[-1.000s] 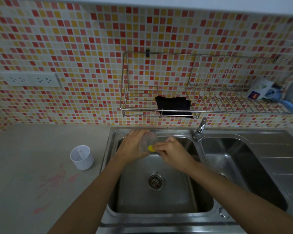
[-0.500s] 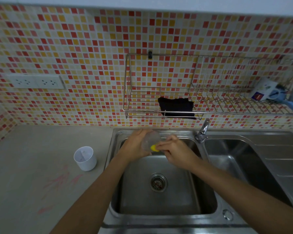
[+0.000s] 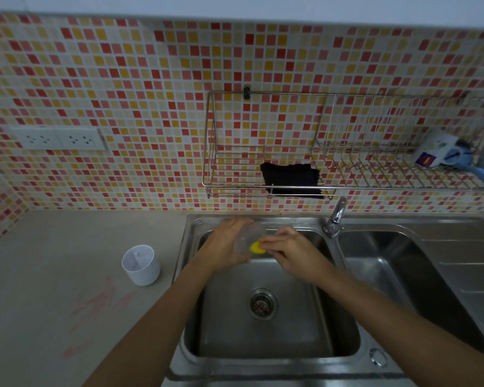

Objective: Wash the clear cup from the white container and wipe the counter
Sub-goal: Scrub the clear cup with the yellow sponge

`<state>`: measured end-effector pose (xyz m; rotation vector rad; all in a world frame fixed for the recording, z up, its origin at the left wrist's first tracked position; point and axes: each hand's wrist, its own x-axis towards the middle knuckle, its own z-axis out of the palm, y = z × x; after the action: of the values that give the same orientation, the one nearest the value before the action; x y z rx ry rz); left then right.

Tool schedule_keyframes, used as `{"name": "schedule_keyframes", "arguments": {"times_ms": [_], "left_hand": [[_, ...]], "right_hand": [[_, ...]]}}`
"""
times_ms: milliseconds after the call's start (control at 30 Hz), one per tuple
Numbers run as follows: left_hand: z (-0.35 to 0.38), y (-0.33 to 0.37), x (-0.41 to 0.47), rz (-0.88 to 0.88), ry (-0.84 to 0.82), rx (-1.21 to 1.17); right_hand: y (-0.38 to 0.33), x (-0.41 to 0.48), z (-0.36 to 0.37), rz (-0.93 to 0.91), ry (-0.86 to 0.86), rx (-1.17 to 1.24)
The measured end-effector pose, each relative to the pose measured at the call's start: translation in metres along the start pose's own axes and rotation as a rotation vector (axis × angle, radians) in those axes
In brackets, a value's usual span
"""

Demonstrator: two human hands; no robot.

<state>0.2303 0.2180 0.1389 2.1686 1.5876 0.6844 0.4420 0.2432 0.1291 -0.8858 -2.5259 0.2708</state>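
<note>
Forearms: both come in from the lower edge, the left from 7 o'clock and the right from 5 o'clock, and converge over the left basin.
Sink [image 3: 263, 361]: stainless steel with two basins; the drain [image 3: 263, 303] sits at the centre of the left basin.
Counter [image 3: 39, 261]: grey, at 9 o'clock of the sink; pink smears [image 3: 95, 303] lie on it at 9 o'clock of the drain.
White container [image 3: 141, 265]: upright on the counter, just beside the sink rim, at 9 o'clock of the left hand and apart from it.
Left hand [image 3: 224, 244]: raised over the far part of the left basin, at 12 o'clock of the drain; fingers curled round the clear cup from its left.
Clear cup [image 3: 246, 238]: held in the air, tilted onto its side, between the two hands.
Right hand [image 3: 294, 252]: at 3 o'clock of the cup; fingertips bunched, pinching a yellow sponge [image 3: 256, 248] against the cup.
Faucet [image 3: 336, 216]: at 2 o'clock of the right hand, behind the ridge between the basins.
Wire rack [image 3: 375, 188]: on the tiled wall at 12 o'clock of the sink; a black cloth [image 3: 291, 180] hangs over its front rail.
</note>
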Motion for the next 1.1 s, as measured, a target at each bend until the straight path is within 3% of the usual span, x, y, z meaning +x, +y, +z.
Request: {"name": "schedule_keyframes", "arguments": {"times_ms": [100, 267, 400, 467, 567, 733, 833, 967, 1100], "left_hand": [[-0.004, 0.005, 0.003, 0.006, 0.004, -0.052], [-0.003, 0.01, 0.007, -0.034, -0.018, -0.156], [0.005, 0.012, 0.008, -0.108, -0.009, -0.216], [0.009, 0.012, 0.008, -0.14, 0.079, -0.2], [0.008, 0.012, 0.007, -0.111, 0.19, -0.126], [0.008, 0.003, 0.005, -0.042, 0.184, 0.091], [0.004, 0.007, 0.008, -0.041, 0.131, 0.11], [-0.008, 0.017, 0.012, 0.036, 0.059, 0.028], [-0.013, 0.011, 0.01, 0.01, 0.061, -0.006]], "right_hand": [[0.015, 0.0, -0.003, -0.128, -0.026, -0.202], [0.006, 0.0, -0.005, -0.136, 0.059, -0.251], [0.002, 0.004, -0.006, -0.09, 0.107, -0.194], [-0.001, 0.005, -0.009, -0.063, 0.114, -0.153], [-0.008, 0.005, -0.012, -0.019, 0.088, -0.089], [-0.022, 0.005, -0.01, 0.114, 0.022, 0.13], [-0.014, 0.011, -0.012, 0.054, -0.028, 0.042], [0.01, 0.017, -0.015, -0.137, -0.03, -0.282], [0.001, 0.007, -0.018, -0.026, 0.05, -0.189]]}}
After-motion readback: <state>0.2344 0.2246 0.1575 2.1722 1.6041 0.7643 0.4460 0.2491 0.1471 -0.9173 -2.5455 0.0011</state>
